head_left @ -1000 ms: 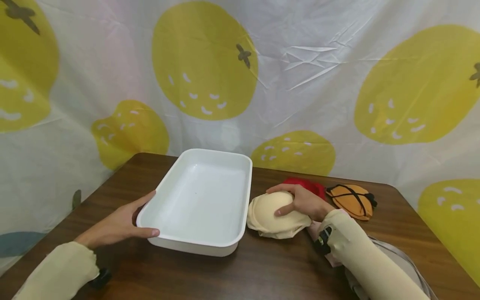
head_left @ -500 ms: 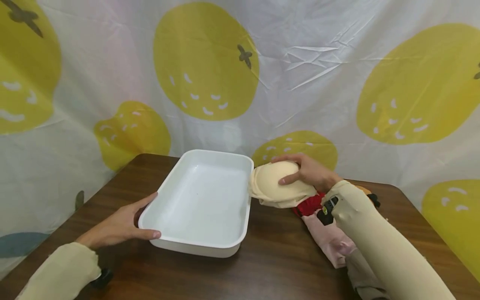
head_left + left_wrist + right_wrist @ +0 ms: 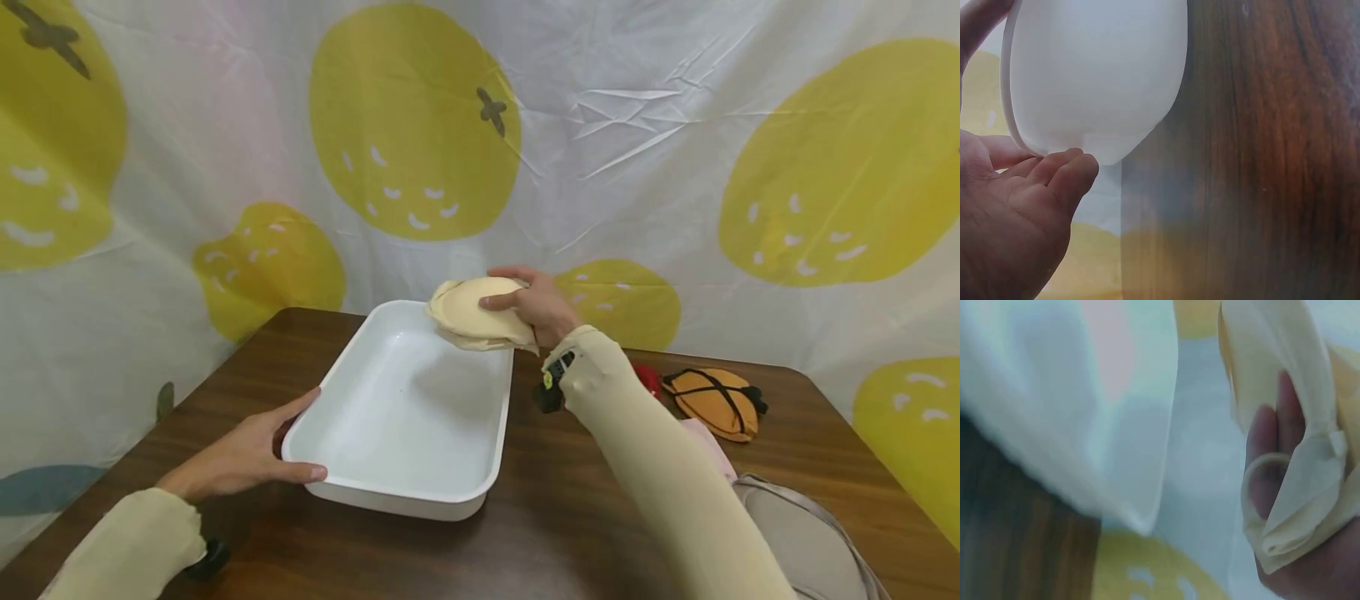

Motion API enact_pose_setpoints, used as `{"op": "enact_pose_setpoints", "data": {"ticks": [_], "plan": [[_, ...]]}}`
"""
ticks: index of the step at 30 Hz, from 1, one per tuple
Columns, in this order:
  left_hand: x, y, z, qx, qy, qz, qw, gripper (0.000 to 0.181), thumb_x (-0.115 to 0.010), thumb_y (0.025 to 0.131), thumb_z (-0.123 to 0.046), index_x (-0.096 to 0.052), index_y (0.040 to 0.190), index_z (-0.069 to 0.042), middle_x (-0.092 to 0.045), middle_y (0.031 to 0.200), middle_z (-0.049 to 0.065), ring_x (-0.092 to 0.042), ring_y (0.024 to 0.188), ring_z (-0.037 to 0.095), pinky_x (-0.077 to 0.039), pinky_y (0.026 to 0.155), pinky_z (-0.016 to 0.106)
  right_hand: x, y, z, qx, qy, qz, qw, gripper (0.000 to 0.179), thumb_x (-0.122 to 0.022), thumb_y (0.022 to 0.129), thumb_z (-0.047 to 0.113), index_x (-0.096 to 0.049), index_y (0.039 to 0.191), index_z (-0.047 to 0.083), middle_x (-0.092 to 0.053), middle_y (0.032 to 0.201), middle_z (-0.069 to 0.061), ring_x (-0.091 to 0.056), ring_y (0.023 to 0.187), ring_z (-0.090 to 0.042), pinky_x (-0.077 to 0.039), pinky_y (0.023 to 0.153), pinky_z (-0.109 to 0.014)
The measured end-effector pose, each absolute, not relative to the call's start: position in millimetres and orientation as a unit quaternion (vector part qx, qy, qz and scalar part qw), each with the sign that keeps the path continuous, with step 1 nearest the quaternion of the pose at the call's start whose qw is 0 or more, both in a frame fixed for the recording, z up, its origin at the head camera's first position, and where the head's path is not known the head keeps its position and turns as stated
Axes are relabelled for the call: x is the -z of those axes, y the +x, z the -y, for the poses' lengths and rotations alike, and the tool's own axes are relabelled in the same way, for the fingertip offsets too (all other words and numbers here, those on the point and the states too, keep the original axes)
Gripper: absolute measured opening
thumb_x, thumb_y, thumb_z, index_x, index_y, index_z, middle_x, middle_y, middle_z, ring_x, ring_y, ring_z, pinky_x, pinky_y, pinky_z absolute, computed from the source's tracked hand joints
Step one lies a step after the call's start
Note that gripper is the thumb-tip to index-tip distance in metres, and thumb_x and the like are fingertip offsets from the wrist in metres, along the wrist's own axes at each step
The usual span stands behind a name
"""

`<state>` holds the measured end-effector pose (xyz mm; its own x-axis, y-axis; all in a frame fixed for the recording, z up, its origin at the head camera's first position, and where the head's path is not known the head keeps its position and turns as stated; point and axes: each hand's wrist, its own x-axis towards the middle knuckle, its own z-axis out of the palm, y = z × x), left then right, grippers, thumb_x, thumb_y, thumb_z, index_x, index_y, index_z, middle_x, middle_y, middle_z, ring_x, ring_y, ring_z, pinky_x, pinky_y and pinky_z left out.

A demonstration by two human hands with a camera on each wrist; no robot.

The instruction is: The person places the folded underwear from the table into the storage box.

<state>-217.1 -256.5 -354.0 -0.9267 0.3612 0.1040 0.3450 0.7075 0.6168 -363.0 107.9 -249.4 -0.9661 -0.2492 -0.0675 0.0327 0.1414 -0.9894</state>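
A white rectangular tray (image 3: 420,417) with raised walls stands on the table. My left hand (image 3: 240,457) grips its near left corner, thumb over the rim; in the left wrist view the fingers (image 3: 1063,172) bend against the outer wall. Above the tray's far right corner, my right hand (image 3: 534,302) holds a folded cream bra (image 3: 472,307), its moulded cup facing up, pinched between thumb and fingers. A shadow falls on the tray floor below. In the right wrist view the fingers show behind the thin cream fabric and strap of the bra (image 3: 1310,469).
To the right on the brown wooden table (image 3: 600,500) lie an orange bra with black straps (image 3: 716,404), a red cloth piece (image 3: 648,379), a pink piece (image 3: 711,443) and a grey bra (image 3: 802,529). The right arm partly covers them. A lemon-print curtain (image 3: 600,192) hangs behind.
My right hand has lifted the cream bra off the table and carried it left over the tray's far right corner. The left hand keeps its hold on the tray.
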Motion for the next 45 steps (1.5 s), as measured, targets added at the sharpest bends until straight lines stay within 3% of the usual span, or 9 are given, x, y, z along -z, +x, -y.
{"op": "enact_pose_setpoints", "data": {"ticks": [4, 11, 14, 18, 21, 28, 33, 41, 45], "plan": [[355.9, -216.8, 255.9, -0.332, 0.189, -0.924, 0.012, 0.107, -0.085, 0.077, -0.039, -0.025, 0.158, -0.001, -0.05, 0.148, 0.027, -0.057, 0.122, 0.028, -0.048, 0.094, 0.024, 259.3, -367.7, -80.8, 0.697, -0.03, -0.71, 0.098, 0.062, -0.074, 0.085, 0.0, -0.053, 0.141, 0.016, -0.058, 0.122, -0.009, -0.067, 0.069, -0.011, -0.057, 0.059, -0.024], [353.6, -216.4, 257.1, -0.318, 0.185, -0.93, 0.017, 0.109, -0.084, 0.078, -0.042, -0.024, 0.158, -0.002, -0.045, 0.152, 0.028, -0.055, 0.126, 0.033, -0.046, 0.103, 0.052, 279.1, -367.8, -44.5, 0.729, 0.008, -0.68, 0.074, 0.061, -0.074, 0.082, -0.002, -0.057, 0.137, 0.016, -0.056, 0.139, -0.012, -0.063, 0.094, -0.019, -0.056, 0.069, -0.025], [352.7, -216.0, 257.8, -0.316, 0.185, -0.93, 0.021, 0.108, -0.084, 0.078, -0.043, -0.024, 0.158, -0.002, -0.044, 0.153, 0.028, -0.054, 0.128, 0.034, -0.046, 0.103, 0.051, 286.6, -368.0, -32.1, 0.732, 0.018, -0.677, 0.074, 0.061, -0.073, 0.081, -0.003, -0.057, 0.137, 0.016, -0.055, 0.142, -0.013, -0.061, 0.105, -0.021, -0.055, 0.074, -0.025], [353.2, -216.7, 258.1, -0.317, 0.189, -0.929, 0.022, 0.109, -0.084, 0.078, -0.044, -0.024, 0.158, -0.001, -0.045, 0.153, 0.027, -0.054, 0.13, 0.033, -0.048, 0.101, 0.032, 294.4, -368.0, -20.3, 0.727, 0.031, -0.682, 0.075, 0.062, -0.071, 0.081, -0.003, -0.056, 0.138, 0.015, -0.054, 0.142, -0.013, -0.057, 0.112, -0.022, -0.052, 0.077, -0.025], [353.4, -217.3, 259.0, -0.314, 0.189, -0.93, 0.02, 0.109, -0.083, 0.078, -0.045, -0.024, 0.158, -0.001, -0.045, 0.153, 0.027, -0.053, 0.131, 0.033, -0.047, 0.1, 0.025, 297.9, -366.7, -13.4, 0.723, 0.039, -0.686, 0.07, 0.062, -0.071, 0.08, -0.003, -0.056, 0.139, 0.012, -0.054, 0.142, -0.013, -0.055, 0.112, -0.021, -0.05, 0.078, -0.025], [351.4, -218.0, 259.6, -0.312, 0.18, -0.933, 0.026, 0.11, -0.083, 0.078, -0.046, -0.023, 0.158, 0.001, -0.041, 0.154, 0.03, -0.05, 0.134, 0.039, -0.042, 0.107, 0.058, 303.5, -367.4, -3.6, 0.727, 0.05, -0.682, 0.062, 0.063, -0.07, 0.079, -0.004, -0.056, 0.138, 0.012, -0.053, 0.143, -0.014, -0.053, 0.113, -0.021, -0.048, 0.083, -0.026], [352.0, -218.4, 259.9, -0.316, 0.18, -0.931, 0.032, 0.11, -0.083, 0.079, -0.046, -0.022, 0.158, 0.001, -0.042, 0.155, 0.029, -0.05, 0.135, 0.039, -0.043, 0.107, 0.057, 310.0, -367.3, -1.3, 0.727, 0.061, -0.681, 0.073, 0.068, -0.068, 0.079, -0.007, -0.054, 0.142, 0.014, -0.049, 0.147, -0.016, -0.052, 0.112, -0.022, -0.05, 0.082, -0.026], [352.0, -218.5, 259.8, -0.318, 0.177, -0.931, 0.038, 0.111, -0.082, 0.079, -0.048, -0.022, 0.158, 0.0, -0.04, 0.155, 0.029, -0.048, 0.137, 0.042, -0.04, 0.11, 0.06, 320.5, -367.9, 4.0, 0.728, 0.061, -0.677, 0.086, 0.071, -0.066, 0.08, -0.011, -0.052, 0.145, 0.014, -0.05, 0.145, -0.017, -0.052, 0.095, -0.016, -0.046, 0.065, -0.018], [350.7, -218.5, 261.1, -0.317, 0.175, -0.932, 0.036, 0.111, -0.082, 0.079, -0.048, -0.022, 0.158, 0.001, -0.04, 0.155, 0.029, -0.049, 0.136, 0.042, -0.04, 0.11, 0.06, 323.9, -369.6, 8.1, 0.732, 0.061, -0.673, 0.09, 0.072, -0.064, 0.08, -0.013, -0.051, 0.145, 0.014, -0.05, 0.145, -0.016, -0.05, 0.097, -0.016, -0.045, 0.068, -0.019]]}}
